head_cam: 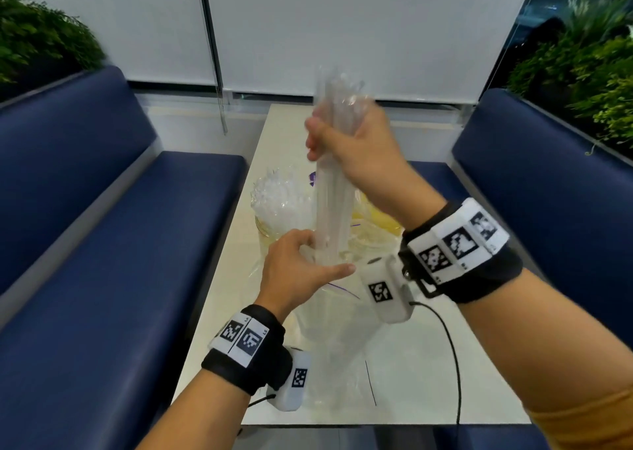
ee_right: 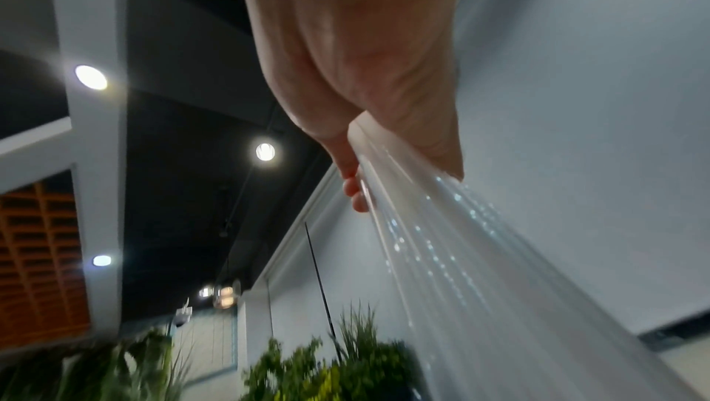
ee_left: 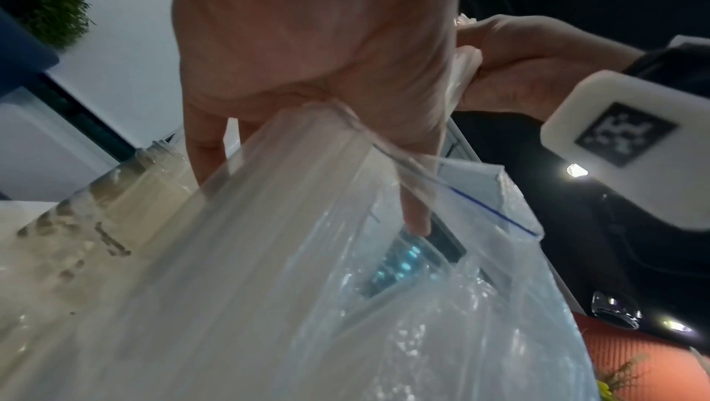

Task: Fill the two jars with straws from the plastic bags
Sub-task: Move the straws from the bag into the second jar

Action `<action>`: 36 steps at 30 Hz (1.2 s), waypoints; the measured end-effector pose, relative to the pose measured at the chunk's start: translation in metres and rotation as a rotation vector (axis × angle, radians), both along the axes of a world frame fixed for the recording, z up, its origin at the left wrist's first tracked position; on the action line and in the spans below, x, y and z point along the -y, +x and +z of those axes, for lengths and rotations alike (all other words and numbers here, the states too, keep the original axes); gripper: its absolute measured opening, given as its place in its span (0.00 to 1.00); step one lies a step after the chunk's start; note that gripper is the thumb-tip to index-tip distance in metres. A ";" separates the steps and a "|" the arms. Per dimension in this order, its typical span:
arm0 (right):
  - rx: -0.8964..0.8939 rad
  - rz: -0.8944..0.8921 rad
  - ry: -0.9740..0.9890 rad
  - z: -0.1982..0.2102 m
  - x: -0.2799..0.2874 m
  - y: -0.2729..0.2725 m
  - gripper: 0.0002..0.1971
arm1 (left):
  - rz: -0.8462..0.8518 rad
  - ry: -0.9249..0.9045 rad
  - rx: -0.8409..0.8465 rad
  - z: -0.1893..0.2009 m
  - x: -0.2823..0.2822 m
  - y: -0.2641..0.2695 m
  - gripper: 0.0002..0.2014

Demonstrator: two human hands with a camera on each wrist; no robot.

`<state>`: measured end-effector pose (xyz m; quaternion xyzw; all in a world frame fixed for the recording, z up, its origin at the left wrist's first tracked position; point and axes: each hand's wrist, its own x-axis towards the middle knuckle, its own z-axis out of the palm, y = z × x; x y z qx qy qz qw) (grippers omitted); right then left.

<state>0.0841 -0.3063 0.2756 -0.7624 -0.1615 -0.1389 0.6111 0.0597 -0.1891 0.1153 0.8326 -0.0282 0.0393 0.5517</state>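
My right hand (head_cam: 346,141) grips a bundle of clear straws (head_cam: 334,196) near its top and holds it upright above the table; the same straws (ee_right: 442,255) run out of its fist in the right wrist view. My left hand (head_cam: 301,261) holds the mouth of a clear zip bag (head_cam: 339,340) around the bundle's lower end. Up close, the bag (ee_left: 307,286) shows a blue zip line. A jar (head_cam: 281,206) packed with clear straws stands at the left behind the hands. A second jar (head_cam: 376,230) with a yellowish tint sits to its right, mostly hidden.
The white table (head_cam: 428,381) is narrow and runs away from me. Blue benches (head_cam: 102,244) flank it on both sides. Green plants (head_cam: 582,82) stand behind the benches. A black cable (head_cam: 452,353) trails from my right wrist across the table.
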 end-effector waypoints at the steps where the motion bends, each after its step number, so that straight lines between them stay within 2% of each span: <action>1: 0.018 0.013 0.034 0.012 0.007 0.004 0.06 | -0.006 -0.018 -0.004 0.000 -0.003 0.000 0.27; 6: 0.131 0.042 0.159 0.066 0.051 0.022 0.07 | 0.025 0.015 0.021 -0.005 -0.018 0.003 0.25; 10: 0.177 -0.041 0.230 0.067 0.088 0.053 0.10 | 0.046 0.045 0.014 -0.011 -0.031 0.004 0.24; 15: 0.100 -0.191 0.206 0.008 0.115 0.112 0.09 | 0.034 0.050 0.003 -0.012 -0.039 0.001 0.22; 19: -0.009 -0.273 0.048 -0.061 0.116 0.143 0.07 | 0.008 0.083 0.020 -0.009 -0.040 0.001 0.21; 25: -0.197 -0.419 -0.111 -0.138 0.110 0.165 0.21 | -0.028 0.095 0.038 -0.005 -0.037 0.001 0.20; 28: -0.263 -0.468 -0.159 -0.158 0.109 0.157 0.24 | -0.033 0.096 0.044 -0.005 -0.036 0.002 0.19; 30: -0.264 -0.460 -0.224 -0.167 0.109 0.148 0.21 | -0.035 0.094 0.046 -0.005 -0.035 0.002 0.18; 32: -0.235 -0.468 -0.256 -0.169 0.109 0.141 0.23 | -0.039 0.094 0.052 -0.004 -0.035 0.003 0.18; 36: -0.038 -0.429 -0.067 -0.152 0.113 0.132 0.36 | -0.060 0.097 0.051 -0.005 -0.035 0.004 0.19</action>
